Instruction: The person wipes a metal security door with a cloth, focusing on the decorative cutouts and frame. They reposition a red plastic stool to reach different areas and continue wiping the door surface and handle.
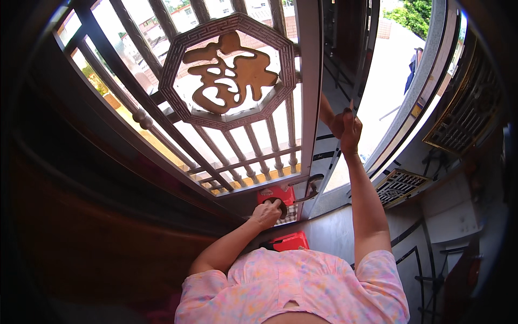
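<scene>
My right hand (351, 131), raised, grips the upright edge of an open metal door leaf (309, 121), and its reflection shows in the polished surface beside it. Lower down, my left hand (267, 214) has its fingers curled on a dark rounded thing (280, 207) against the glossy lower panel; what this is cannot be made out. A curved lever handle (313, 188) is mounted on the door just right of that hand. Above it, metal bars (251, 154) fill the door's window around an octagonal frame (289, 73) holding a gold-brown ornamental character (230, 73).
A red plastic object (290, 241) is on the floor close to my body. To the right, bright daylight enters through the doorway past a stone jamb (408, 101). Another door panel with gold-edged lattice (465, 101) stands there. Someone in dark blue (410, 73) is partly visible outside.
</scene>
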`<state>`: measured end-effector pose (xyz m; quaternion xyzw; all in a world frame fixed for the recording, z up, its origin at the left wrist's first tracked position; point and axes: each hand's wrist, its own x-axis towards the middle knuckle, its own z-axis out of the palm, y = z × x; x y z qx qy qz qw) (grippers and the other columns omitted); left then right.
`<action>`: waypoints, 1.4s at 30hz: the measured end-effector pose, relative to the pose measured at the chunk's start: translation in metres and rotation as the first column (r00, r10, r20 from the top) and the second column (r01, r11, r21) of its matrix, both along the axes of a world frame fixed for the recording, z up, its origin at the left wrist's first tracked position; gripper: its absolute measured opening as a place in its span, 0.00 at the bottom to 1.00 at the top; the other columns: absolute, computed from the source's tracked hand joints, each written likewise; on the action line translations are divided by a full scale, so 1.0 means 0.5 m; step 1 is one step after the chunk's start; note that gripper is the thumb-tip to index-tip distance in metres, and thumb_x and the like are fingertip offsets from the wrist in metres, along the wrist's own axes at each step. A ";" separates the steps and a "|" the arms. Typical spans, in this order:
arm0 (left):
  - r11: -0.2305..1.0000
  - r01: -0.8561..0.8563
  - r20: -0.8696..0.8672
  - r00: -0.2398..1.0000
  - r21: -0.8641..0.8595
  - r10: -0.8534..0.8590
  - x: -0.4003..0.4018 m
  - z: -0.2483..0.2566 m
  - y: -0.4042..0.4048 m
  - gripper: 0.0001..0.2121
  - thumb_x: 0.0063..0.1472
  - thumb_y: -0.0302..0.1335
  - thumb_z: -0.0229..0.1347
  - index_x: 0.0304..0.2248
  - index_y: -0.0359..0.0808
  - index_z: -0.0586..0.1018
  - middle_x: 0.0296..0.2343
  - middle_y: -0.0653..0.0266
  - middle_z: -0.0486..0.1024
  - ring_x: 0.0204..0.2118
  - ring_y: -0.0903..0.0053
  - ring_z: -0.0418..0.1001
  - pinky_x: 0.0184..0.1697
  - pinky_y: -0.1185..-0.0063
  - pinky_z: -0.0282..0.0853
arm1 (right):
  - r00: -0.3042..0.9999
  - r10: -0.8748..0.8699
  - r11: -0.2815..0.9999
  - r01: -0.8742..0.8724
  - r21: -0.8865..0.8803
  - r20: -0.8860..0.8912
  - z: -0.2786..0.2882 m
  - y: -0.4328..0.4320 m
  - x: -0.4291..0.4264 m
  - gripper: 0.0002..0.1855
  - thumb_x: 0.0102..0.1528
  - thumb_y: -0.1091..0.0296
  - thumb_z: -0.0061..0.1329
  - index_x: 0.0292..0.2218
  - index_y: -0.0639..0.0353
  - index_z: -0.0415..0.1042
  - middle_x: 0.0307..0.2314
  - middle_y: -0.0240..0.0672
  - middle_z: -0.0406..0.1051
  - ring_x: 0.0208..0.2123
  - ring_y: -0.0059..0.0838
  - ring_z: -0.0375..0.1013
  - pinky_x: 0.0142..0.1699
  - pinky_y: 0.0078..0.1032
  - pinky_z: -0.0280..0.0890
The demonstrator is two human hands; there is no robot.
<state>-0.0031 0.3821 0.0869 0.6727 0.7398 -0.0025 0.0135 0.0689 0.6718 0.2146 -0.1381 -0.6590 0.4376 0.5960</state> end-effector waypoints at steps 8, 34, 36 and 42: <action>0.602 0.244 -0.339 0.940 0.761 0.048 0.014 0.485 0.077 0.12 0.39 0.26 0.54 0.28 0.47 0.76 0.28 0.69 0.62 0.25 0.76 0.66 0.20 0.80 0.64 | 0.997 0.065 0.997 -0.066 -0.029 -0.036 0.012 -0.017 0.002 0.26 0.53 0.47 0.34 0.18 0.61 0.64 0.13 0.26 0.61 0.18 0.14 0.58 0.25 0.16 0.51; 0.378 0.260 -0.361 0.905 0.889 0.226 -0.038 0.581 -0.042 0.12 0.39 0.23 0.52 0.29 0.42 0.77 0.28 0.64 0.64 0.26 0.75 0.65 0.23 0.80 0.63 | 0.996 0.092 0.994 -0.093 -0.054 -0.017 0.005 -0.017 0.004 0.23 0.54 0.51 0.35 0.24 0.65 0.66 0.16 0.27 0.62 0.22 0.18 0.59 0.29 0.18 0.54; 0.201 0.303 -0.356 0.872 0.932 0.336 -0.066 0.627 -0.036 0.14 0.40 0.21 0.52 0.31 0.41 0.77 0.29 0.62 0.64 0.28 0.73 0.65 0.26 0.79 0.63 | 0.997 0.078 0.996 -0.079 -0.027 -0.028 0.005 -0.010 0.006 0.23 0.54 0.51 0.35 0.23 0.65 0.65 0.15 0.27 0.61 0.21 0.17 0.59 0.28 0.18 0.54; 0.510 0.040 -0.264 0.889 0.859 0.374 -0.087 0.372 -0.055 0.13 0.41 0.24 0.52 0.30 0.49 0.77 0.29 0.67 0.64 0.32 0.64 0.66 0.29 0.73 0.66 | 0.996 0.075 0.996 -0.078 -0.051 -0.053 0.011 -0.024 -0.004 0.21 0.54 0.54 0.35 0.20 0.63 0.64 0.13 0.26 0.61 0.18 0.16 0.58 0.25 0.16 0.53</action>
